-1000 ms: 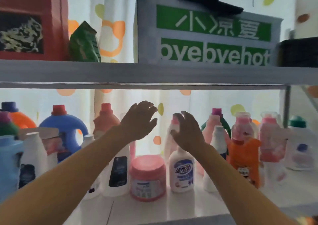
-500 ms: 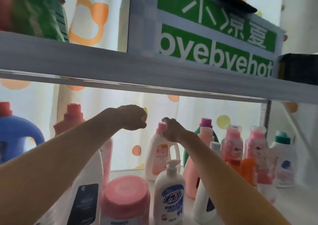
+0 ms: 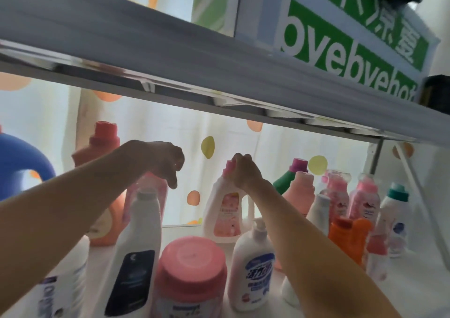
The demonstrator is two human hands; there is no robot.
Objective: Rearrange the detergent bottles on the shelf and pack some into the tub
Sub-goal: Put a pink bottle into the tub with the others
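Both arms reach deep into the lower shelf (image 3: 411, 269), under the grey upper shelf board (image 3: 170, 50).

The right hand (image 3: 244, 171) is at the back row, its grip clenched around the neck of a white handled bottle (image 3: 225, 210), fingers curled just under its pink cap (image 3: 229, 166). That bottle stands upright on the shelf near the patterned curtain (image 3: 170, 132), with a pink label on its front.

The left hand (image 3: 163, 159) hangs above a pink bottle (image 3: 155, 191) behind a tall white bottle (image 3: 138, 244) with a dark label. Its fingers are curled downward and the fingertips (image 3: 173, 184) point at the pink bottle's top; I cannot tell whether they touch it, and the grip holds nothing that shows.

In the front row stand the tall white bottle, a pink-lidded jar (image 3: 192, 271) and a white pump bottle (image 3: 253, 266) with a blue label, side by side between the two forearms. To the left are a peach-coloured bottle with a red cap (image 3: 102, 147) and part of a blue jug (image 3: 22, 162). To the right of the right arm stand a green bottle with a magenta cap (image 3: 291, 179), a salmon bottle (image 3: 298, 193), an orange bottle (image 3: 350, 237), two pink clear bottles (image 3: 338, 196) and a white bottle with a teal cap (image 3: 394, 210), crowded close together.

On the upper shelf sits a box with green lettering (image 3: 341, 45).
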